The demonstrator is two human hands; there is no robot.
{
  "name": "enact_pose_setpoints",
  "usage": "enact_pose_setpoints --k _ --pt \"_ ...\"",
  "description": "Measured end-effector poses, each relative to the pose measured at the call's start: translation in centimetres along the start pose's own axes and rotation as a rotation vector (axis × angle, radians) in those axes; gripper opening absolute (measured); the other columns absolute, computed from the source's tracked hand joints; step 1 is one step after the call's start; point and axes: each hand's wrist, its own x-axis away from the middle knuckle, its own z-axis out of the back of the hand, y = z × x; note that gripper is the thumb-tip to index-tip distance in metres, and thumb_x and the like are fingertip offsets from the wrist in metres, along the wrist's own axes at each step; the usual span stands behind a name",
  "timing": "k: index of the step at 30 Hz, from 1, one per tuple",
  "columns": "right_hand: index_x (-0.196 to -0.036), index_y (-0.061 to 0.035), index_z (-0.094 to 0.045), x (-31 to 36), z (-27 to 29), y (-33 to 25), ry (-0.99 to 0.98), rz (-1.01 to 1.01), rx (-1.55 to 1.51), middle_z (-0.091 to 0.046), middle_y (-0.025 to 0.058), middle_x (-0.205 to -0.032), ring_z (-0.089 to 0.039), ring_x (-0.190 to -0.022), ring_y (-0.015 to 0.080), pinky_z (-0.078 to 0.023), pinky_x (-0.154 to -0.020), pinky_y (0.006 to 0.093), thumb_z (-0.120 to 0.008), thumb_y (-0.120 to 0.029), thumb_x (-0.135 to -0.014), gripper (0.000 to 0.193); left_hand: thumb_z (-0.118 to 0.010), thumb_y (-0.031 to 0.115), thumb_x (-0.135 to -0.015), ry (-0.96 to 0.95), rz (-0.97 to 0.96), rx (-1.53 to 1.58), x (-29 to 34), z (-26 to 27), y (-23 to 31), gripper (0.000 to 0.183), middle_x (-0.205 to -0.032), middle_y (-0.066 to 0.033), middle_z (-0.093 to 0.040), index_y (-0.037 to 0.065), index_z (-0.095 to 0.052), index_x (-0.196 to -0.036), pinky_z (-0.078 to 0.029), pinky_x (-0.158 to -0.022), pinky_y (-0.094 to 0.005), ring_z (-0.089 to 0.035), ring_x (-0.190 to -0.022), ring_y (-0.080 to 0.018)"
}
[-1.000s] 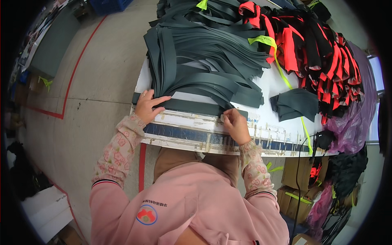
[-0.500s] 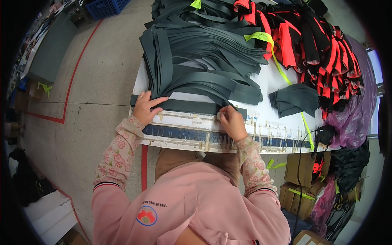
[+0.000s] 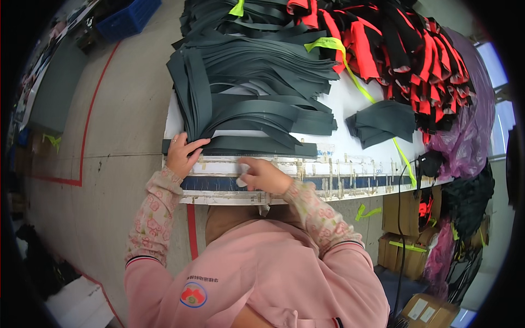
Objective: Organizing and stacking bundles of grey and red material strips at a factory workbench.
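Observation:
A dark grey-green fabric strip (image 3: 257,147) lies flat along the near edge of the white table top. My left hand (image 3: 183,157) presses on the left end of this strip, thumb and fingers spread apart. Just below the strip, over the taped table edge, my right hand (image 3: 265,175) is closed around a small white piece (image 3: 241,182), chalk-like in look. Beyond the strip, a thick bundle of similar strips (image 3: 251,60) fans across the table, some curving down close to my left fingers.
A short stack of grey-green pieces (image 3: 383,124) sits to the right, by a neon-yellow ribbon (image 3: 402,156). Black and bright-coral garment pieces (image 3: 372,52) heap at the far right beside purple plastic (image 3: 465,131). Cardboard boxes (image 3: 402,257) stand below the table's right end.
My right hand has moved left and toward me, off the strip's right part, with the white piece now showing. My left hand remains at the strip's left end. The whole view has shifted slightly.

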Motion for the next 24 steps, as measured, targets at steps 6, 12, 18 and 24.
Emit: enact_pose_setpoints --k 6,12,18,24 --pt "-0.131 -0.0007 -0.05 -6.2 -1.4 -2.1 0.532 0.398 0.389 -0.064 0.0186 -0.071 -0.063 -0.063 0.0363 -0.051 -0.063 0.0407 -0.064 -0.012 -0.087 0.048 -0.067 0.008 -0.081 0.028 0.023 -0.021 0.7 0.2 -0.2 0.041 -0.082 -0.0101 -0.04 0.026 -0.072 -0.118 -0.039 -0.073 -0.0393 -0.045 -0.081 -0.0298" --pt "-0.099 -0.0022 -0.06 -7.6 -4.6 -2.0 0.37 0.327 0.234 -0.064 0.0174 -0.071 -0.065 -0.066 0.0341 -0.05 -0.062 0.041 -0.065 -0.012 -0.087 0.017 -0.066 0.007 -0.08 0.056 -0.013 -0.028 0.1 -0.7 -0.5 0.044 -0.083 -0.0117 -0.043 0.026 -0.071 -0.12 -0.038 -0.071 -0.0394 -0.044 -0.08 -0.0303" --pt "-0.093 -0.0004 -0.062 -9.1 -6.8 -1.0 0.461 0.344 0.258 -0.068 0.018 -0.074 -0.067 -0.065 0.0342 -0.053 -0.063 0.0407 -0.065 -0.012 -0.087 0.014 -0.066 0.006 -0.081 0.078 -0.004 0.002 0.6 -0.4 -0.7 0.044 -0.082 -0.0104 -0.041 0.026 -0.072 -0.119 -0.038 -0.071 -0.0377 -0.043 -0.078 -0.0282" --pt "-0.094 -0.0006 -0.062 -10.0 -7.0 -0.7 0.489 0.329 0.285 -0.069 0.0181 -0.075 -0.068 -0.067 0.0342 -0.053 -0.063 0.0402 -0.065 -0.011 -0.086 0.013 -0.065 0.007 -0.081 0.088 -0.001 0.016 0.6 -0.4 -0.7 0.043 -0.081 -0.0099 -0.041 0.027 -0.072 -0.119 -0.038 -0.072 -0.0375 -0.043 -0.078 -0.028"
